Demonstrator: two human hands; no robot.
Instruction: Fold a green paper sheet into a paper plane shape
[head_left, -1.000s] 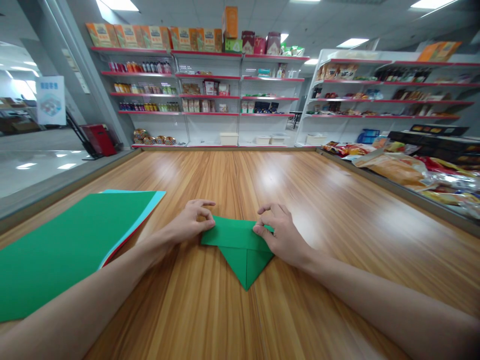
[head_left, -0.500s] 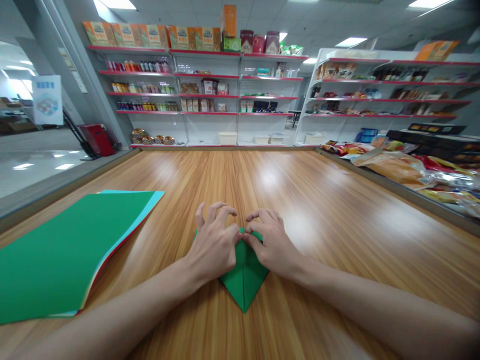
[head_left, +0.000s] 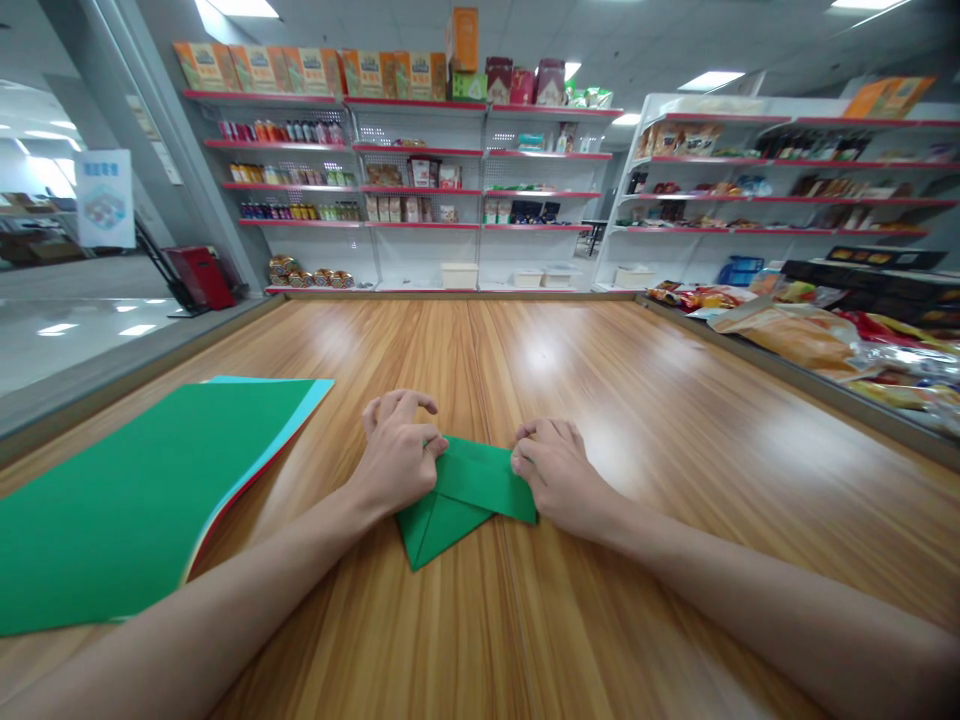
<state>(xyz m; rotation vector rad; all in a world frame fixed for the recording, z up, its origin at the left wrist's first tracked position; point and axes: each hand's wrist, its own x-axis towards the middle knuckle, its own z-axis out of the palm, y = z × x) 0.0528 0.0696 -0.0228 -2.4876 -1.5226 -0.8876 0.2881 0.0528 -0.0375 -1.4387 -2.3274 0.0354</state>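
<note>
A folded piece of green paper (head_left: 476, 485) lies on the wooden table between my hands, with a band across its top and a pointed flap toward me at the left. My left hand (head_left: 397, 450) pinches its upper left corner between thumb and fingers. At the upper right edge, my right hand (head_left: 555, 470) grips the paper, its fingers curled. The fingertips of both hands partly cover the paper's corners.
Left of my left arm lies a stack of coloured sheets (head_left: 150, 490), green on top. Bagged snacks (head_left: 810, 335) and black boxes (head_left: 877, 285) line the right side beyond the table's raised rim (head_left: 750, 360). Stocked shelves (head_left: 420, 190) stand behind the table.
My hands have moved apart. The green paper has turned: its point, straight toward me before, is now at the lower left, and a wide band shows across the top.
</note>
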